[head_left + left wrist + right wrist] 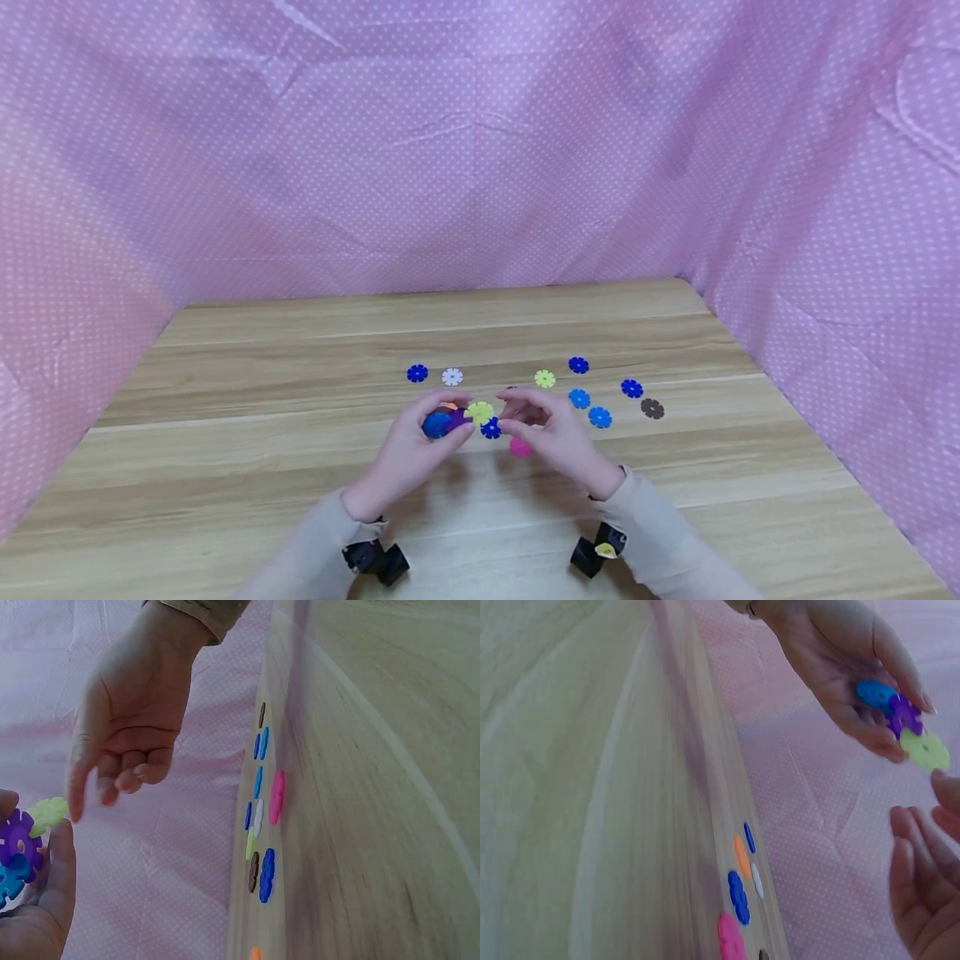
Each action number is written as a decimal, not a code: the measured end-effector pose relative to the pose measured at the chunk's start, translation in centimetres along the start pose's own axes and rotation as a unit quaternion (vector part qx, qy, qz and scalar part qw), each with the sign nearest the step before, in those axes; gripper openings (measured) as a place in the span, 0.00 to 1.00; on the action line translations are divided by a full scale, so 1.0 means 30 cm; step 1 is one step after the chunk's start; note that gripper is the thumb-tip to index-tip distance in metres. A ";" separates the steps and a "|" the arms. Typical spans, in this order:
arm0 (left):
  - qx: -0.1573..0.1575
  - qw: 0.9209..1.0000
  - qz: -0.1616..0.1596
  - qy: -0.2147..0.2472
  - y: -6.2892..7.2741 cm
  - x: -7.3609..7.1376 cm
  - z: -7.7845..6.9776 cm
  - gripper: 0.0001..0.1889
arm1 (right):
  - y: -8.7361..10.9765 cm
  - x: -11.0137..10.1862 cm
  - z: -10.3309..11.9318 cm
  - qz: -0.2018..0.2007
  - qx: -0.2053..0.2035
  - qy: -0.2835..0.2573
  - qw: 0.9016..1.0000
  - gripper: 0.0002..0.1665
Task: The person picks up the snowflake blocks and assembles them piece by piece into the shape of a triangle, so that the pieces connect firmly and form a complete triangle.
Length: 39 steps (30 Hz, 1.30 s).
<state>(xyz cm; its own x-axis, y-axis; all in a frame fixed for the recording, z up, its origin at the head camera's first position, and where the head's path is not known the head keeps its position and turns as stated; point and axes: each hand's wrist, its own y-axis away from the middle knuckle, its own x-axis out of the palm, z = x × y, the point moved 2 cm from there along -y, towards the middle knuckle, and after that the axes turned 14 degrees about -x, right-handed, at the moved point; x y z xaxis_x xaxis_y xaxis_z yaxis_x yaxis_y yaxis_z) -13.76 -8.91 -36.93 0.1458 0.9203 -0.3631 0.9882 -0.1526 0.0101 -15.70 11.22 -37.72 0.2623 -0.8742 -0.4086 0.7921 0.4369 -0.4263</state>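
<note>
My left hand [414, 443] pinches a small chain of notched plastic discs above the table. In the chain, a light blue disc [875, 694] sits nearest the palm, a purple disc [904, 715] follows, and a yellow-green disc [927, 750] is at the outer end. My right hand [553, 435] is beside that yellow-green end, its thumb and fingers spread and relaxed, with nothing between them. One right fingertip comes right up to the yellow-green disc's edge in the left wrist view. Under the hands, a dark blue disc [491, 428] and a pink disc [521, 447] lie on the table.
Loose discs lie flat on the wooden table [247, 467]: a white one [452, 377], a yellow-green one [544, 379], a brown one [652, 408] and several blue ones. An orange disc [742, 856] is partly behind my left hand. Pink dotted cloth [420, 150] surrounds the table.
</note>
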 end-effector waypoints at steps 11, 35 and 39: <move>-0.023 0.999 -0.010 0.022 0.002 -0.005 0.009 0.16 | -0.003 -0.044 -0.068 0.085 0.058 0.066 0.992 0.20; -0.009 1.000 0.003 0.020 0.006 -0.025 0.032 0.15 | -0.033 -0.008 -0.133 0.188 0.138 0.175 0.957 0.19; -0.017 1.000 0.001 0.020 0.007 -0.025 0.036 0.16 | -0.033 -0.002 -0.129 0.192 0.145 0.175 0.955 0.17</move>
<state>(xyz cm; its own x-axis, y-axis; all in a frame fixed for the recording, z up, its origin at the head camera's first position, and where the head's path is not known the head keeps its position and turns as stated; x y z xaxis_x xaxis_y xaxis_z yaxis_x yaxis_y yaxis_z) -13.70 -10.01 -37.65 0.1482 0.9341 -0.3247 0.9889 -0.1422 0.0424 -18.64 11.66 -40.40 0.4041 -0.5146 -0.7563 0.8067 0.5902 0.0294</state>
